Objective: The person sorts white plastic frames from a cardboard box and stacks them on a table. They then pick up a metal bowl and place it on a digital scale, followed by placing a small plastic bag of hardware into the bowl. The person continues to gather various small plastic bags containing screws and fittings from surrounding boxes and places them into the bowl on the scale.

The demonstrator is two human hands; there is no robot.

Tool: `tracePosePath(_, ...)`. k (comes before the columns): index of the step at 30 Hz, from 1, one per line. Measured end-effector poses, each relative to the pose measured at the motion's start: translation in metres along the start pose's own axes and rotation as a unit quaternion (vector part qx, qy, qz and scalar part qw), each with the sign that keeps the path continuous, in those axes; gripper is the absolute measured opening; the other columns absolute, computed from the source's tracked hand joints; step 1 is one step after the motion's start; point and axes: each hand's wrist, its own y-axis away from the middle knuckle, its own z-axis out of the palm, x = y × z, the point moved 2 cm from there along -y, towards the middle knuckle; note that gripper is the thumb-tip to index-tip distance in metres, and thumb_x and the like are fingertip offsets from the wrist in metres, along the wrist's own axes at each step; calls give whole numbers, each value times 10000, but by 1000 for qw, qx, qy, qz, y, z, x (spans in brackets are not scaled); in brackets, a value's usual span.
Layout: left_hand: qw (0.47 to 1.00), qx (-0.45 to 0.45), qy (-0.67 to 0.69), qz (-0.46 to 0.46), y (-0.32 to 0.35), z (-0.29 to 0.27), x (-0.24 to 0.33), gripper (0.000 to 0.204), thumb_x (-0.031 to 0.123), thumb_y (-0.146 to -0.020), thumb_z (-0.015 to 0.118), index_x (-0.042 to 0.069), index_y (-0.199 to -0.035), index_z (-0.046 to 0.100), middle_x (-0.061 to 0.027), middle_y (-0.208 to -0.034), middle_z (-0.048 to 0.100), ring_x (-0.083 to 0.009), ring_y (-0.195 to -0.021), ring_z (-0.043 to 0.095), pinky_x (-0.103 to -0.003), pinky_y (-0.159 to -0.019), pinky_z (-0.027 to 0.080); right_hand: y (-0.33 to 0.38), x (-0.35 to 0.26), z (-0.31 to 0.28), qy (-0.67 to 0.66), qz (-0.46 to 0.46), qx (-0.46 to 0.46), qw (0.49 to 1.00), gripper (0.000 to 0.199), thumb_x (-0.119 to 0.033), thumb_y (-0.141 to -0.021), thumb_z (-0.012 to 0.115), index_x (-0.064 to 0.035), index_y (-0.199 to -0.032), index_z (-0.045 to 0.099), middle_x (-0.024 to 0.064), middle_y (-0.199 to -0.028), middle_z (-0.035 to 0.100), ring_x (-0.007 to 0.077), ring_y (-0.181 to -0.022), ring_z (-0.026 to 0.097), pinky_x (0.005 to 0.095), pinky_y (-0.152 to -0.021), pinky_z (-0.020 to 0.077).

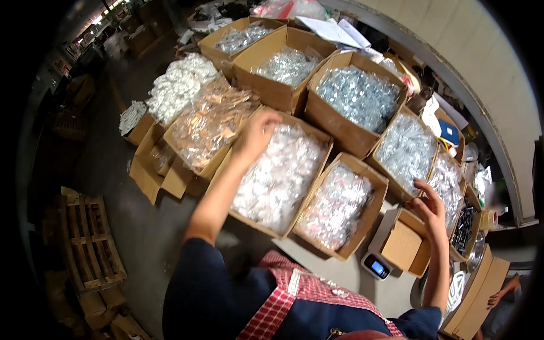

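Observation:
My left hand (262,134) is over the upper left corner of an open carton (225,164) filled with small clear plastic bags (279,170). Its fingers are curled together, and whatever they hold, if anything, is hidden. On the right, my right hand (429,211) hovers above a small open carton (401,245), fingers bent and apart, with nothing visible in them. A carton of clear bags (407,148) lies just beyond its fingertips. Beside the small carton is a grey device (376,267) with a lit screen.
More cartons of bagged parts surround me, including bags of orange-brown pieces (207,126) and a white heap (182,85). Papers (334,33) lie at the back. A wooden pallet (90,241) is on the left floor. Another person's hand (503,293) shows at lower right.

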Motion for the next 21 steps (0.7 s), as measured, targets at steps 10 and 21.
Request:
tracePosePath(10,941,14,-338,13,-307,-160,-140,251,180,-801,565,101,-954,747,-161,-986,708,-344,-938,667,-429,-823,511,99,23,-39,-69,69,303,948,240,-71,-909,563,7,-1127,627,43,-939,626,155,-755,642,252,-739,526)
tracePosePath(21,898,86,-431,-7,-338,-132,-188,421,251,-792,605,85,-1177,572,-197,-1124,635,-380,-1050,611,-470,-892,487,61,31,53,-100,134,350,921,435,-166,-922,610,-10,-1315,507,115,-1187,630,164,-767,651,292,-741,529)
